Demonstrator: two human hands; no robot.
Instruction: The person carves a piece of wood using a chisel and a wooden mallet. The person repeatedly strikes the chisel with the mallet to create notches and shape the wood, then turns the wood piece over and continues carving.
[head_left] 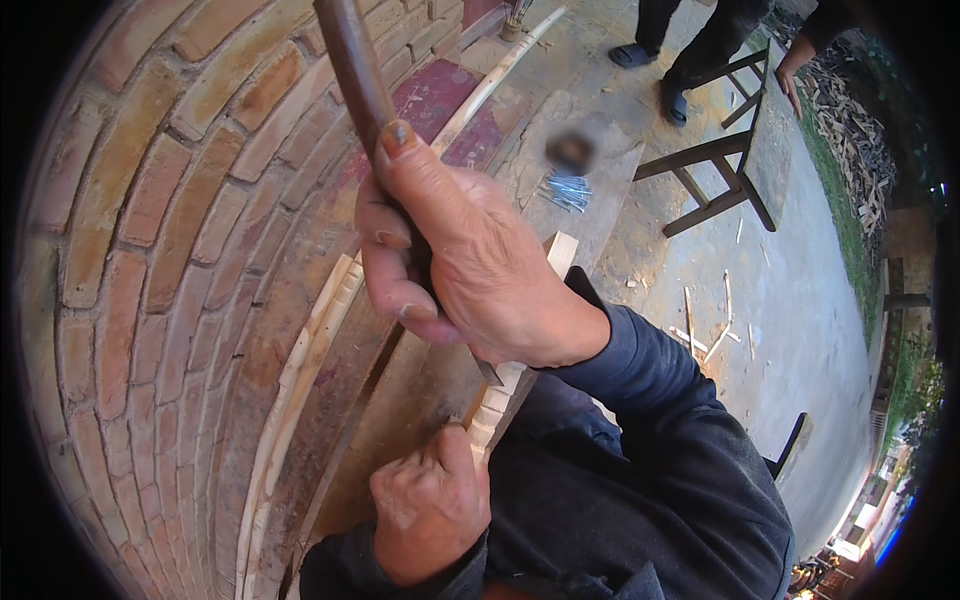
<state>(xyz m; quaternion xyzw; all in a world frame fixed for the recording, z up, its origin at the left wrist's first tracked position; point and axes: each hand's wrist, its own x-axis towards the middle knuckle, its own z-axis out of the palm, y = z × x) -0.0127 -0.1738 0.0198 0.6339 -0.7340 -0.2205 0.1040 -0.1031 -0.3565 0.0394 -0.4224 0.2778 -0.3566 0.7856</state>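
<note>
My right hand (480, 260) is wrapped round the brown wooden handle (355, 65) of a tool, thumb laid along it. The handle slants up and to the left. Below the fist a dark metal blade (488, 372) meets a pale squared wooden strip (489, 412) with notches cut across it. My left hand (432, 500) is closed at the strip's near end, thumb side against the wood; its fingertips are hidden. Past my right wrist the strip's far end (563, 248) shows. A wooden board (385, 440) lies beneath.
Along the brick wall (150, 290) lie other notched pale strips (300, 375) and a long pale pole (490, 88). Silvery-blue nails (568, 193) sit beside a blurred dark thing (570, 150). At right, another person's hand (790, 85) rests on a wooden bench (765, 140); wood scraps (715, 335) litter the floor.
</note>
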